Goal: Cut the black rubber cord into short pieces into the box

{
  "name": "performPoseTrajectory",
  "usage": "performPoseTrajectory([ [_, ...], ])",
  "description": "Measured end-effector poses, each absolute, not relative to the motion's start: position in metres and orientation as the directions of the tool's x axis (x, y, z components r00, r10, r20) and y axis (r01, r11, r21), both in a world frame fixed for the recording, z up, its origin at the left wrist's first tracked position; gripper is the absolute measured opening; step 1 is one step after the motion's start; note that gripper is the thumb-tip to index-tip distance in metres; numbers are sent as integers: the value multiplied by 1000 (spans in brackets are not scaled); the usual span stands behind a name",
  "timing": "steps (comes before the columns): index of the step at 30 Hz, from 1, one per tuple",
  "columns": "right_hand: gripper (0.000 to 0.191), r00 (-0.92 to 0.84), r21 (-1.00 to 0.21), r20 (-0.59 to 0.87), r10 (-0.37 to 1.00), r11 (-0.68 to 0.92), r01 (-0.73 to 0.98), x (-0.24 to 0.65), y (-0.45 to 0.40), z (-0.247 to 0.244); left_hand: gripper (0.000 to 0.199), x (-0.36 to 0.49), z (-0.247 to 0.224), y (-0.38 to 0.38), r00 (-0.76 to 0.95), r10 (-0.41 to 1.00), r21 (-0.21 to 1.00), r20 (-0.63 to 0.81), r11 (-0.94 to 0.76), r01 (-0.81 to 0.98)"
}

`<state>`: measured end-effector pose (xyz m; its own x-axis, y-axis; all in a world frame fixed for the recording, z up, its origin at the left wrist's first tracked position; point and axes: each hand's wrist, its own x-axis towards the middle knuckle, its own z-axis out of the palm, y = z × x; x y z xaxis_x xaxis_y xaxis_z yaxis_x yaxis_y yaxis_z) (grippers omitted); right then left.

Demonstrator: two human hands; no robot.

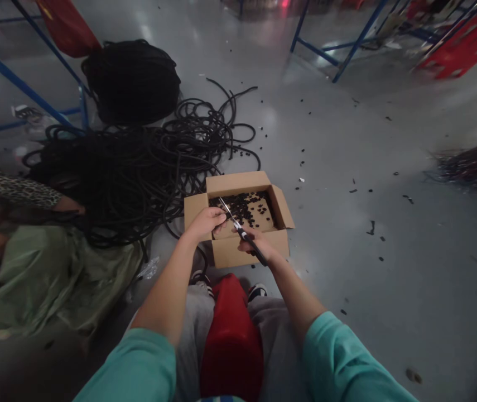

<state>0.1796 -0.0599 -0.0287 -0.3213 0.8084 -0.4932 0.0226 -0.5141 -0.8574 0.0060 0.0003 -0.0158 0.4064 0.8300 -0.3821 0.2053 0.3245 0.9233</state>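
An open cardboard box [249, 249] lies on the floor in front of me, with many small black pieces [242, 207] inside. My right hand [259, 245] is wrapped round the black handles of the scissors [238, 225], whose metal blades point up and left over the box. Above the box's left side, my left hand [210, 222] is closed in a pinch beside the blades. A short dark end, seemingly of black cord, shows at its fingertips; the rest of it is hidden. Loose black cord [138, 162] lies in a tangled heap left of the box.
A big black coil [133, 81] stands behind the heap. Blue metal frames [20, 84] are at the upper left and upper right. Another person's patterned sleeve [16, 184] and green cloth [58, 273] are at left. Black scraps dot the grey floor [326, 223].
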Motion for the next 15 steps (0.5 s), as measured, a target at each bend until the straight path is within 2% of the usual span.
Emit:
performPoseTrajectory([
  [15, 57, -239, -815, -567, 788, -578, 26, 176, -61, -31, 28, 11, -17, -1, 330, 845, 906, -421, 374, 198],
])
